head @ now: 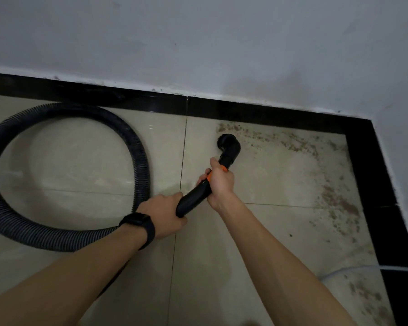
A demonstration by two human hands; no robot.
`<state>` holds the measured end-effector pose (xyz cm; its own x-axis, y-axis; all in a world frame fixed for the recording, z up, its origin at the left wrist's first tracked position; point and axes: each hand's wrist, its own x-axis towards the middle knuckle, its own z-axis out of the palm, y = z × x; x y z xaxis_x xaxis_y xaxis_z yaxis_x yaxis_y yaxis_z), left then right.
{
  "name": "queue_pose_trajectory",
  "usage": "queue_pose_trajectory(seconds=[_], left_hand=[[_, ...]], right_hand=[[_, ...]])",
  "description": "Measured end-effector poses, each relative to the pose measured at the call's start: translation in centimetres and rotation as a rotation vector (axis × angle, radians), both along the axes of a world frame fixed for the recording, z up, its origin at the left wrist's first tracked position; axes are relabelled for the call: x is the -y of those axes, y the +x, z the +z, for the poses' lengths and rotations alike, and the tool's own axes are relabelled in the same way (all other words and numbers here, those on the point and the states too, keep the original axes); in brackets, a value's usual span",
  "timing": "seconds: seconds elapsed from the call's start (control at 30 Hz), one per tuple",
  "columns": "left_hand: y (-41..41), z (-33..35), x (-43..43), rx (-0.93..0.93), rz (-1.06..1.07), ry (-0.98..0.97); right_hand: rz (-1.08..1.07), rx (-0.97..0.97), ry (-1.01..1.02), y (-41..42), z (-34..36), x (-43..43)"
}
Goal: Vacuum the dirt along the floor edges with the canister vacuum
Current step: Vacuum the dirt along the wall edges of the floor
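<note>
A black vacuum wand (193, 198) with an orange collar ends in a round brush nozzle (229, 144) that sits on the beige tiled floor (80, 161). My left hand (163, 215) grips the wand's rear end where the ribbed black hose (132, 147) joins. My right hand (219, 182) grips the wand at the orange collar, just behind the nozzle. Brown dirt (292, 142) lies scattered along the back floor edge right of the nozzle, and more dirt (337, 198) runs down the right edge. The canister is out of view.
The hose loops in a wide circle over the floor at the left. A black skirting strip (269, 114) lines the grey wall (198, 43) at the back and turns down the right side at the corner. A thin pale cord (353, 268) crosses the floor at the lower right.
</note>
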<state>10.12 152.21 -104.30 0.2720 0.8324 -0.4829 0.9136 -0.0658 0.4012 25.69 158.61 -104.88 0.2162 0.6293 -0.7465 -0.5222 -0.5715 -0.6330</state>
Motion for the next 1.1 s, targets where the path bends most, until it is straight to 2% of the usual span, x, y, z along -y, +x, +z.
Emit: queue_pose_trajectory(seconds=[0.27, 0.5, 0.63, 0.87, 1.1], left_hand=[[-1.5, -0.9, -2.8, 0.114, 0.065, -0.087], [-1.7, -1.4, -4.1, 0.131, 0.091, -0.09], [-1.6, -1.4, -4.4, 0.114, 0.106, -0.039], [-0.7, -1.2, -4.6, 0.004, 0.133, 0.25], [-2.2, -1.2, -5.7, 0.053, 0.209, 0.17]], right_hand=[[0.011, 0.068, -0.015, -1.6, 0.0, -2.3], [0.025, 0.151, -0.019, -2.2, 0.3, -3.7], [0.015, 0.178, -0.019, -2.5, 0.7, -4.7], [-0.034, 0.211, -0.03, -2.5, 1.1, -6.8], [-0.018, 0.22, -0.039, -4.2, 1.1, -8.3]])
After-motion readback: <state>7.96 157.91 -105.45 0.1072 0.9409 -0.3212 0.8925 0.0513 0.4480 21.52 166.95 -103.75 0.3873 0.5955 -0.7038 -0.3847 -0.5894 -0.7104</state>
